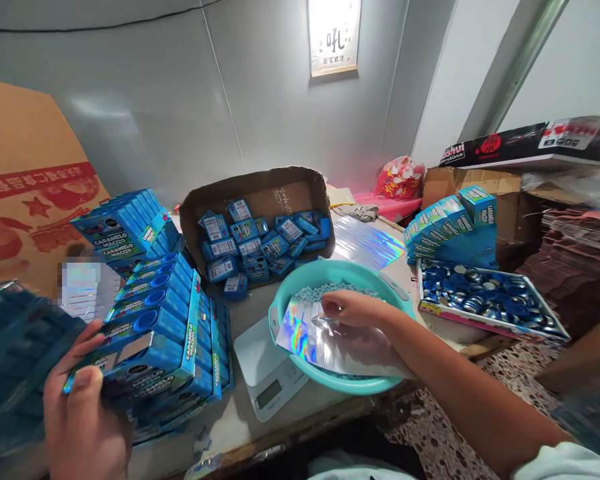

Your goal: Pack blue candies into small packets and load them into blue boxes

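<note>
At the lower left, my left hand [83,400] grips the near end of a blue candy box [140,363] lettered "Caramelo Macizo", with thumb and fingers on either side. That box lies at the front of a stack of similar boxes, several with round blue lids on top. My right hand [353,308] is closed in a pinch over the turquoise basin [280,293]. Its fingertips meet at a shiny rainbow-silver sheet [305,333], which seems to be partly lifted there. The sheet rests across the basin, above small pale-blue pellets [315,292].
A white kitchen scale [260,367] stands partly under the basin. Behind is an open carton [300,183] of small blue boxes. At right are a tray of blue and silver round pieces [480,293] and upright blue boxes [460,227]. Another silver sheet [365,240] lies behind the basin.
</note>
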A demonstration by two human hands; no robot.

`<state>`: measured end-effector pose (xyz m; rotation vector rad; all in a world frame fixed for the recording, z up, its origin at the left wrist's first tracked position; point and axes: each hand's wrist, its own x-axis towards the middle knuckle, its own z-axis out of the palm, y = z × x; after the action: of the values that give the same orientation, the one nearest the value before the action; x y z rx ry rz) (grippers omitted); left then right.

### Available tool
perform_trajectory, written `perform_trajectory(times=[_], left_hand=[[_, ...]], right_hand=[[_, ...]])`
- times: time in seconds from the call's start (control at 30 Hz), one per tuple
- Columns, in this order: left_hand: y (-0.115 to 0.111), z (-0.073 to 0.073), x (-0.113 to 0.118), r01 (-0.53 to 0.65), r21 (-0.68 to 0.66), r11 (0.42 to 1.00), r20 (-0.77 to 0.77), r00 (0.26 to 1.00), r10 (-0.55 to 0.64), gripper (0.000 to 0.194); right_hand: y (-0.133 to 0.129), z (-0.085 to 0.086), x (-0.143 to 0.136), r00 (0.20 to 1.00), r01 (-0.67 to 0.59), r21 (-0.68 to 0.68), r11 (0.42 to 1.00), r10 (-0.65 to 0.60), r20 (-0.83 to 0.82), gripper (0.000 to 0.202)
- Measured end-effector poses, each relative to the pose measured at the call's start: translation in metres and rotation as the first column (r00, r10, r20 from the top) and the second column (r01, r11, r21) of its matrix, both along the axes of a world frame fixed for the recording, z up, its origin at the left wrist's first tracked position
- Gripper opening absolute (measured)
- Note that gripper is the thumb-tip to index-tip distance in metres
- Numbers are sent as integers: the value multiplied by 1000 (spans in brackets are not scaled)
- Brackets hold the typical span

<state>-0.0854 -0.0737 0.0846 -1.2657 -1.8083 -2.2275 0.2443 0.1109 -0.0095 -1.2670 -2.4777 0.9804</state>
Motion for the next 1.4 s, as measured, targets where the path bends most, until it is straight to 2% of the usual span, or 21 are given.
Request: perform_trajectory(times=[0.17, 0.5, 0.77, 0.9, 1.07, 1.23, 1.33, 1.4], left_hand=[[0, 0, 3, 5, 39, 999, 6, 1000, -5, 26], [1, 2, 7, 12, 62, 998, 73, 997, -16, 26], [2, -1, 4, -4, 67, 998, 33, 999, 2, 27], [-1, -2, 1, 8, 33, 999, 36, 999, -9, 33], [-3, -1, 0, 44, 27, 999, 90, 995, -46, 36], [-3, 1, 0, 33, 19, 999, 63, 997, -34, 28], [-1, 4, 3, 45, 16, 999, 102, 994, -47, 33], [0, 5, 4, 63, 12, 998, 137, 989, -64, 37]], right_hand=[[2, 0, 1, 998, 10, -22, 1000, -11, -58, 9], [3, -2, -1, 956, 80, -47, 996, -90, -280, 7], [9, 0, -5, 836, 127, -144, 981, -184, -517, 24], [2, 15, -5, 764, 134, -229, 964, -247, -596, 27], [-12, 36, -1, 598, 55, -392, 918, -345, -724, 27], [-16, 42, 5, 521, 41, -410, 911, -370, -769, 26], [-16, 42, 8, 485, 40, -391, 919, -360, -797, 25], [-15, 41, 9, 492, 53, -383, 922, -358, -794, 24]])
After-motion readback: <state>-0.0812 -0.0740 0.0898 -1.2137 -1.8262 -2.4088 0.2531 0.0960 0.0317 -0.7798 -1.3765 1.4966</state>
